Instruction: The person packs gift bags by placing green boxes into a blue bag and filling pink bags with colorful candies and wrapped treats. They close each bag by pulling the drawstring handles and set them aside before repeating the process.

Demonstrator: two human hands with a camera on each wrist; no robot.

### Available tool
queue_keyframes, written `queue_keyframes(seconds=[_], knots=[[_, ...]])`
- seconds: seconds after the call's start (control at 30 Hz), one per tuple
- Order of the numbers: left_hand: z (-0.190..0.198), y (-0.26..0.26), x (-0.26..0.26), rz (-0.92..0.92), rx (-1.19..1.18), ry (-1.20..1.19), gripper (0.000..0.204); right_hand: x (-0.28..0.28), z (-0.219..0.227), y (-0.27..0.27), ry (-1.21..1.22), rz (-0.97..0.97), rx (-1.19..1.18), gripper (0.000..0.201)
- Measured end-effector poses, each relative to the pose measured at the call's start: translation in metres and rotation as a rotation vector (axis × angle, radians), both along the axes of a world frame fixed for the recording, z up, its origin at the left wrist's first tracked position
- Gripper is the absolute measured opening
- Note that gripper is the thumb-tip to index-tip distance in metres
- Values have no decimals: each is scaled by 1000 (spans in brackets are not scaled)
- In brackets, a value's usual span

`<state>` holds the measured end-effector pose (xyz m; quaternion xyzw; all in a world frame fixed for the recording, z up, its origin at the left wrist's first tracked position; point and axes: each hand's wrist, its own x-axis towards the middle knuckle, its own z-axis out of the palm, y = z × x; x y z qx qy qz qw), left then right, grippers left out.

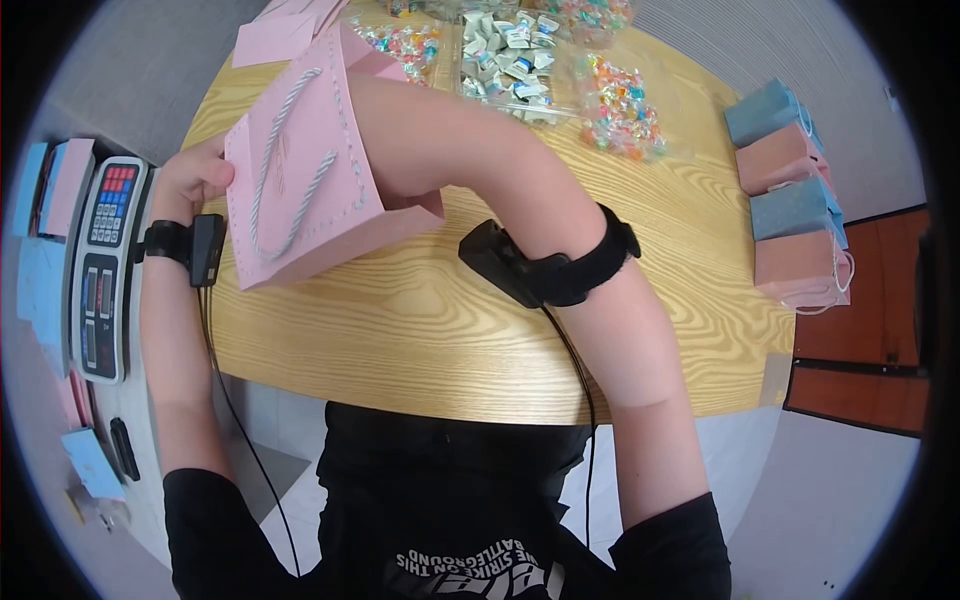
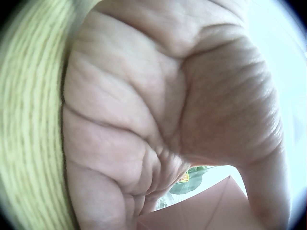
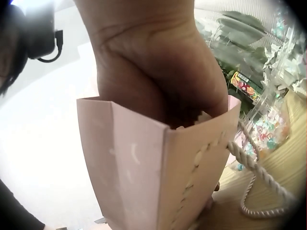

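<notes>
A pink paper gift bag (image 1: 300,185) with grey rope handles is tilted over the wooden table. Its left side is pinched by my left hand (image 1: 196,172), thumb on the near face; in the left wrist view the palm fills the picture, with a pink corner of the bag below it. My right hand (image 3: 163,67) reaches through the bag's mouth, and its fingers are hidden inside, so I cannot tell what they hold. A small pale piece shows beside it at the rim.
Behind the bag lie clear packs of silver-wrapped sweets (image 1: 510,60) and colourful wrapped candies (image 1: 622,110). Blue and pink bags (image 1: 795,215) stand in a row at the right edge. A scale (image 1: 108,270) sits to the left, near folded blue and pink bags (image 1: 45,260).
</notes>
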<state>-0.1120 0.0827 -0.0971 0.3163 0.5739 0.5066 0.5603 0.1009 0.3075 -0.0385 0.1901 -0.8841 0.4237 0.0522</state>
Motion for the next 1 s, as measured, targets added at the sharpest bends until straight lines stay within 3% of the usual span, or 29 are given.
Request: queue_keyframes(seconds=[0.07,0.13,0.17,0.23,0.37,0.43,0.47,0.53,0.57,0.63,0.73,1.0], knots=[[-1,0,-1,-4,-2,-4,99,6,18,6,-34,-16,7,29],[-4,-1,-7,-12,-12,0,99,14,37,11,-428,-66,114,31],[-4,-1,-7,-8,-11,1,99,13,33,16,-428,-63,117,31],[-5,2,-3,-42,36,-9,100,8,25,26,-101,58,-18,37],[-6,4,-2,-35,74,-2,100,26,56,51,-260,58,-122,46],[-7,4,0,-9,71,-9,99,39,78,60,-239,-157,-164,29],[-6,4,0,-4,76,-10,99,40,79,62,-240,-153,-158,29],[-3,5,1,-25,33,-19,99,39,77,69,-168,-503,-84,29],[-3,6,3,-26,35,-19,99,38,70,83,-167,-503,-82,29],[-3,8,5,-24,76,-28,98,27,44,117,-113,-695,630,51],[-4,6,2,-26,62,-31,99,17,6,134,-155,-725,789,57],[-2,6,3,-29,45,-43,98,2,-14,114,-134,-731,604,64]])
